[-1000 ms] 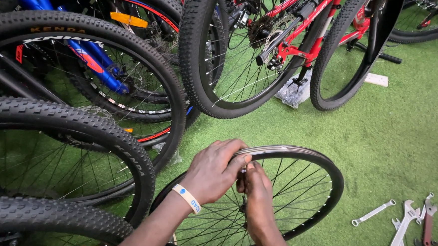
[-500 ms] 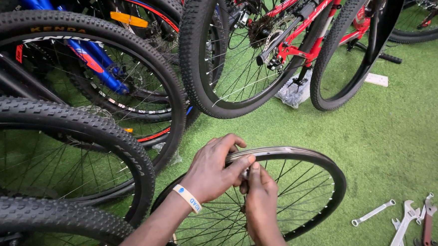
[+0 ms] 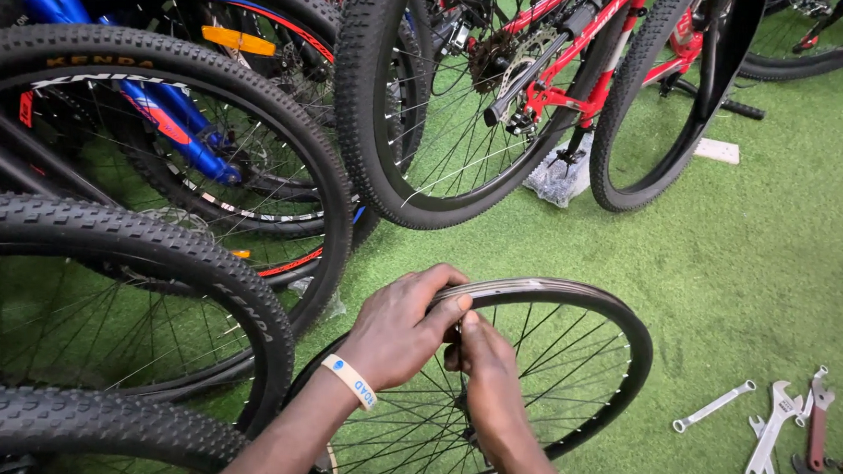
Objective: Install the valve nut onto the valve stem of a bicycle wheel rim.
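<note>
Both hands grip the bare wheel rim — left hand over it, right hand pinching beneath.

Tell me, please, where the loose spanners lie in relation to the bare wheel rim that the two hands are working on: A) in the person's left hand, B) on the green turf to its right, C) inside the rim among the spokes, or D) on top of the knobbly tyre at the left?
B: the spanners lie on the green turf right of the wheel rim, apart from it, while the left hand and right hand grip the rim's top edge.
</note>
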